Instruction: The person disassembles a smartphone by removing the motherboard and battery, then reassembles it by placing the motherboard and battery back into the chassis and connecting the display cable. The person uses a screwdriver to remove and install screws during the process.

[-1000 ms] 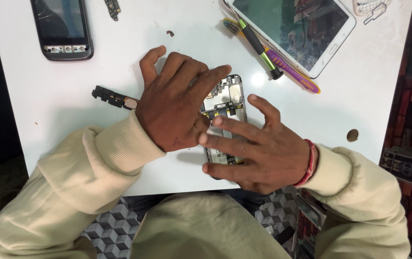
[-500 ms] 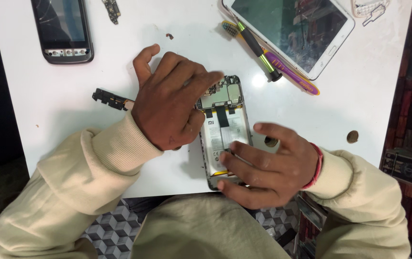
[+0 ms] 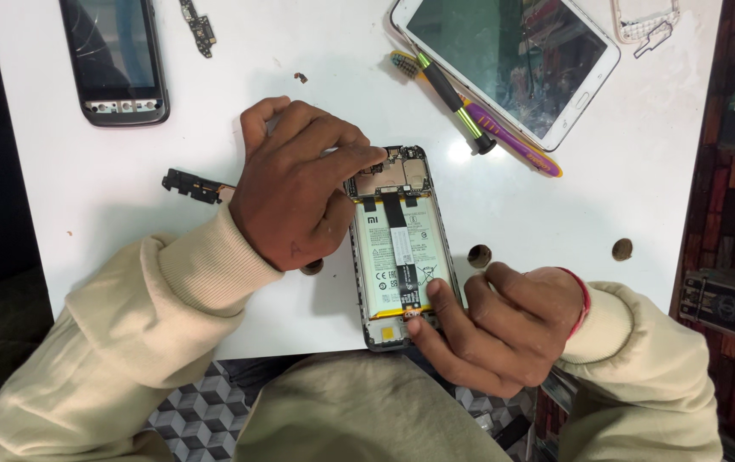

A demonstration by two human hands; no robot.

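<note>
An opened phone (image 3: 397,248) lies back-up on the white table (image 3: 85,214), its white battery and black ribbon cable showing. My left hand (image 3: 295,192) rests over its upper left edge, fingertips pressing on the circuit board at the top. My right hand (image 3: 496,325) grips the phone's lower right corner, thumb on the bottom end by the ribbon's connector. Neither hand holds a tool.
A dark old phone (image 3: 115,60) lies top left, a small board (image 3: 199,26) beside it. A white tablet (image 3: 509,60) sits top right, with a screwdriver (image 3: 453,98) and a purple-yellow pry tool (image 3: 513,145) by it. A black part (image 3: 189,184) lies left of my left hand.
My right hand slid down from the phone's middle to its bottom corner, uncovering the battery. My left hand shifted slightly up and left, staying at the phone's top.
</note>
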